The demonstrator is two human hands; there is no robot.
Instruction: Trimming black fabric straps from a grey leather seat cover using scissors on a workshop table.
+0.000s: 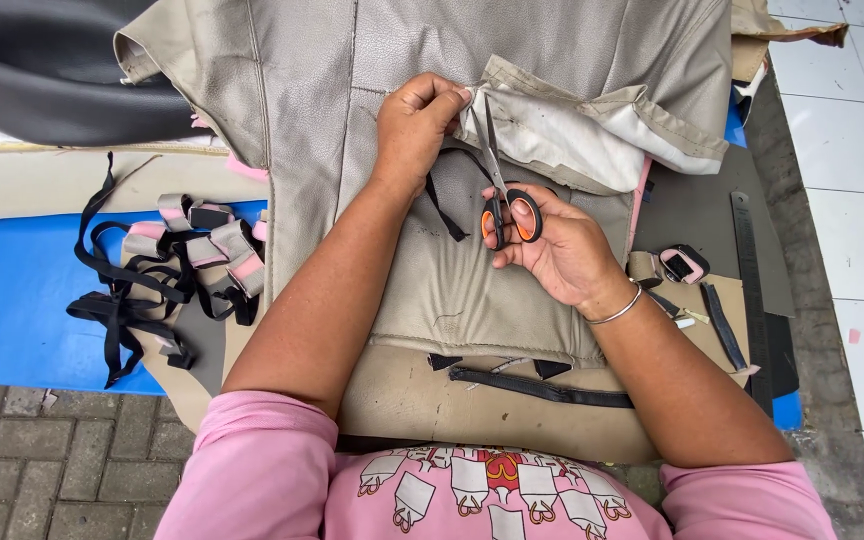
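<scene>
A beige leatherette seat cover lies spread in front of me. My left hand pinches the cover's seam edge near the top, beside a folded-back flap with white lining. My right hand holds small scissors with black and orange handles, blades pointing up at the seam next to my left fingers. A thin black strap hangs from the spot between both hands. A silver bangle sits on my right wrist.
A tangle of black straps and beige-pink tabs lies left on a blue mat. Dark leatherette is at top left. A metal ruler and small scraps lie right. White tiles at right, paving bricks at lower left.
</scene>
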